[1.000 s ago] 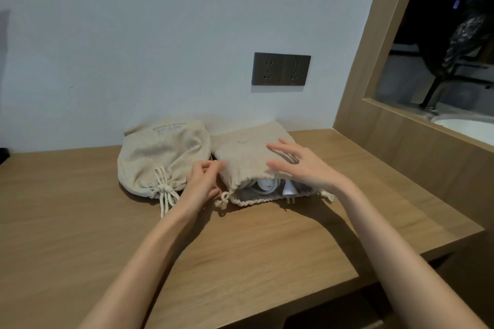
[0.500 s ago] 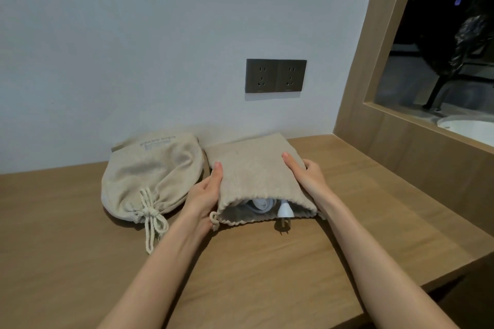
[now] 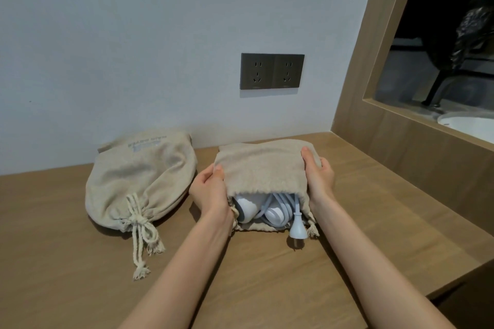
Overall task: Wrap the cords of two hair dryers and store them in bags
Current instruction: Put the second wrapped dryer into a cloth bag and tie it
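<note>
Linen bag (image 3: 263,168) clasped by left hand (image 3: 211,189), right hand (image 3: 319,176); tuck plug (image 3: 296,230) inside before cinching.

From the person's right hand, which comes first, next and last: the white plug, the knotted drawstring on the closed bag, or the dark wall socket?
Measured from the right hand, which grips the open beige cloth bag:
1. White plug, just below the hand, sticking out of the bag's mouth.
2. Dark double wall socket, up on the wall.
3. Knotted cream drawstring, far left on the closed bag.
</note>
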`<state>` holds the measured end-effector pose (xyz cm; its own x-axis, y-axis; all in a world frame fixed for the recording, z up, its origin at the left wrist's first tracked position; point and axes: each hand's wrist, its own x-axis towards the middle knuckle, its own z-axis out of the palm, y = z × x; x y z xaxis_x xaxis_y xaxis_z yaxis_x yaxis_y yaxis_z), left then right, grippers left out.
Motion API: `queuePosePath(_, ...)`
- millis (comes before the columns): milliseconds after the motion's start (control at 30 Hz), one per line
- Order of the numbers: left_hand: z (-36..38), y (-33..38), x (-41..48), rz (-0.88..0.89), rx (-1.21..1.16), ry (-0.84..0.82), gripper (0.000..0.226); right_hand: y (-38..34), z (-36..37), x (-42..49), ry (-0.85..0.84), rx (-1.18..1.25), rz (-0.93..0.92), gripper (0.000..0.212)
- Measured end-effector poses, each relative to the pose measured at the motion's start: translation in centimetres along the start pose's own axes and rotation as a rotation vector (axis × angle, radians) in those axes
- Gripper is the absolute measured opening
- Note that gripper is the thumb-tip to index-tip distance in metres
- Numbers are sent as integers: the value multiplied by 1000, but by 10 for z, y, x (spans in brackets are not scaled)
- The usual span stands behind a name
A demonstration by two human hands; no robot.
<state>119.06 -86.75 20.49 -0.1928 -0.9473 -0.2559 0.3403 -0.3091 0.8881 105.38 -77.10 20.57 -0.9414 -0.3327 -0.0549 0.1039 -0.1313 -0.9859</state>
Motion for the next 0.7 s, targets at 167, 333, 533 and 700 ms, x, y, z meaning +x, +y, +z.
queuePosePath(167,-3,-2,9,14,116,-35,23,2,-2,-4,-79,-286,-206,51)
queuePosePath(333,-17,9,-8,342,427,-238,21,-7,-11,-18,-214,-552,-635,47)
queuePosePath(533,-50,8,-24,519,695,-362,38,-15,-15,-57,-612,-797,-892,59)
queuePosePath(700,-72,6,-26,577,768,-628,32,-15,-10,-69,-664,-1044,-991,62)
